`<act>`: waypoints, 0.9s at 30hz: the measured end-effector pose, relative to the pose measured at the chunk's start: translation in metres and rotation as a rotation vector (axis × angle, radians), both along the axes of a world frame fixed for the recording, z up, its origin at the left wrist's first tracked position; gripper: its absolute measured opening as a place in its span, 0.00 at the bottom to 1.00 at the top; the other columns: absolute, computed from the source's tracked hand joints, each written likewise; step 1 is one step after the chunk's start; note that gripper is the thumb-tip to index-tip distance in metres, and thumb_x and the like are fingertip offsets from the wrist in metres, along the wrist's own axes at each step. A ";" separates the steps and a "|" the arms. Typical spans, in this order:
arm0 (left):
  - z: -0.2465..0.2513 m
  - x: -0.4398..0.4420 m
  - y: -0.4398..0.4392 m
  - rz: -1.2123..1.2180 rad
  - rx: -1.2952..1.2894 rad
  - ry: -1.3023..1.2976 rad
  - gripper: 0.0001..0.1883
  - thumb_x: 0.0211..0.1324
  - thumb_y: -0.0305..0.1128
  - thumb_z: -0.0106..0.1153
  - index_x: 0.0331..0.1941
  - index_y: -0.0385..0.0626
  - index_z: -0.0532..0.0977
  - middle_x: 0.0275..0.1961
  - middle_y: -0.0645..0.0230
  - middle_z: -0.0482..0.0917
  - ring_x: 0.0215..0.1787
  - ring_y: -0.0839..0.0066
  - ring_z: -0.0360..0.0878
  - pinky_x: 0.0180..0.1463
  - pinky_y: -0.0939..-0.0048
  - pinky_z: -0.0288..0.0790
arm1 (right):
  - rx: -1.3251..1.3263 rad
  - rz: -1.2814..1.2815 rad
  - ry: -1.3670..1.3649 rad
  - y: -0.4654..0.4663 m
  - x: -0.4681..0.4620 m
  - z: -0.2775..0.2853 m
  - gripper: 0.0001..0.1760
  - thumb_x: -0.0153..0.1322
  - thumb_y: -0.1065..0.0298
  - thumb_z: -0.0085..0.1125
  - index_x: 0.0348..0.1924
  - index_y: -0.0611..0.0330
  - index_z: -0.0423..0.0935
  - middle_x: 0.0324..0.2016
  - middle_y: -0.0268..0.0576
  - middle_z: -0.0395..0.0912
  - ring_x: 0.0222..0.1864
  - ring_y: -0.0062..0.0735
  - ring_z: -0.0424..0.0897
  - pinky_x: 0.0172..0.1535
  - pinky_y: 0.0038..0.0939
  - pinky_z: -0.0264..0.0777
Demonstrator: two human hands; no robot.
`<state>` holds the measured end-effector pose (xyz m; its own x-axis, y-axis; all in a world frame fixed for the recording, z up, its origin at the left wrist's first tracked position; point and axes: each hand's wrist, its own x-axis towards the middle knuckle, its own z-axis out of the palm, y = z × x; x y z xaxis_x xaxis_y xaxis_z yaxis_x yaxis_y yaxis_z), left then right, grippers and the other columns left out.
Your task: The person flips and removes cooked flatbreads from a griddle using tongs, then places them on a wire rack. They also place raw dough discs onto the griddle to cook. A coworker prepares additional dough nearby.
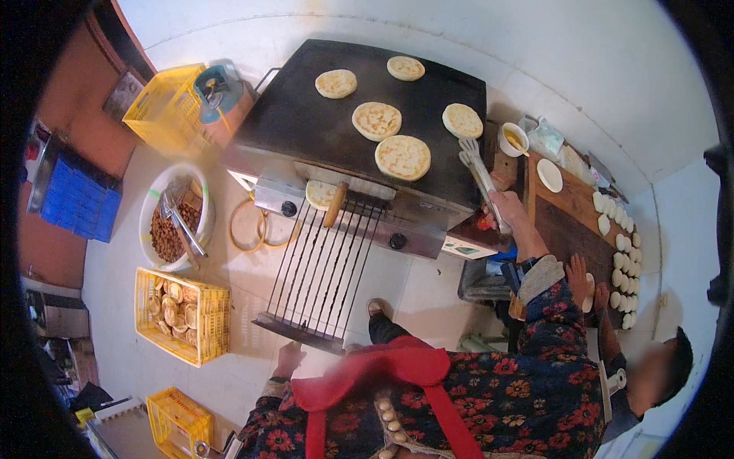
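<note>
My right hand [507, 209] grips metal tongs [480, 172], whose tips meet the near edge of a flatbread [462, 120] at the right side of the black griddle [287, 115]. Several other browned flatbreads lie on the griddle, among them a large one [402, 158] near its front edge. Below the griddle a barred metal rack [321, 258] is pulled out, with a flatbread [321, 194] at its inner end beside a wooden handle [336, 205]. My left hand [289, 360] is low, close to the rack's front bar [298, 333]; whether it grips the bar is unclear.
At left stand a gas cylinder [215, 94], a white tub [146, 224] of brown pieces and a yellow crate [212, 321] of baked breads. On the right, a co-worker's hands [576, 275] press dough at a wooden table [565, 229] with rows of dough pieces [622, 261].
</note>
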<state>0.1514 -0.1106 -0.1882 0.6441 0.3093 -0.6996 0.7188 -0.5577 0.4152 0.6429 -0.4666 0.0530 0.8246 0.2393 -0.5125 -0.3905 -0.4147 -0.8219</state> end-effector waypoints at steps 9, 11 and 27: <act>-0.016 -0.012 0.004 -0.228 0.116 -0.032 0.15 0.39 0.39 0.49 0.30 0.40 0.69 0.23 0.57 0.72 0.24 0.61 0.73 0.30 0.62 0.68 | 0.348 -0.398 0.004 0.074 0.086 -0.060 0.13 0.62 0.65 0.50 0.23 0.69 0.67 0.12 0.46 0.68 0.08 0.34 0.67 0.11 0.32 0.62; -0.015 -0.014 0.003 -0.128 0.097 -0.120 0.16 0.39 0.39 0.50 0.32 0.42 0.69 0.24 0.57 0.72 0.27 0.60 0.73 0.31 0.61 0.67 | 0.341 -0.397 0.006 0.085 0.099 -0.061 0.13 0.61 0.66 0.52 0.22 0.70 0.67 0.12 0.46 0.68 0.08 0.34 0.67 0.12 0.33 0.62; -0.026 -0.025 0.004 -0.457 0.214 0.103 0.16 0.39 0.43 0.49 0.29 0.43 0.72 0.23 0.56 0.74 0.29 0.60 0.73 0.32 0.59 0.68 | 0.308 -0.436 -0.045 0.112 0.170 -0.056 0.11 0.61 0.69 0.51 0.20 0.70 0.68 0.10 0.44 0.68 0.09 0.31 0.68 0.12 0.32 0.63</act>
